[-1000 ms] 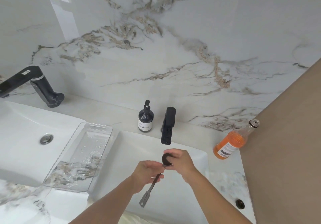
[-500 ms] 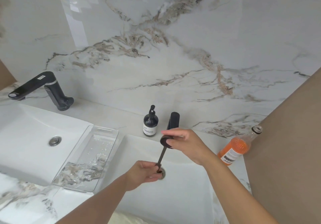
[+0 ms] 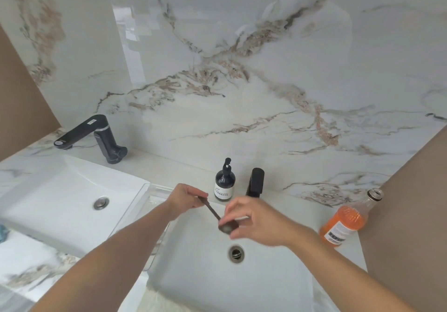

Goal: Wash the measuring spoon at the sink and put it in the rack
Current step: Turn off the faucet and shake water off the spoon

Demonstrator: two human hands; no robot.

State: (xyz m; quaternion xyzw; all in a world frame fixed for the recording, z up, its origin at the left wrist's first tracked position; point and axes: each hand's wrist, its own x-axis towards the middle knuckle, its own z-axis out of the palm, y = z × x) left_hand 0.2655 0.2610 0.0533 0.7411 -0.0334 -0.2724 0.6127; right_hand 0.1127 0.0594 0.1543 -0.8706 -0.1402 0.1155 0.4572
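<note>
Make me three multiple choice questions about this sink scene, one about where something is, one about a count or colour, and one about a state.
1. Where does the dark pump soap bottle stand?
A. Inside the left basin
B. On the counter, just left of the black faucet of the right white basin
C. In the clear plastic rack

2. How many black faucets are in view?
A. One
B. Two
C. Three

3. How is the dark long-handled measuring spoon held?
A. Lying in the rack
B. In one hand only
C. Left hand on the handle, right hand at the bowl

Answers: 1 B, it stands beside that faucet on the ledge. 2 B, one behind each basin, the other at. 3 C, both hands grip it over the right basin.
</note>
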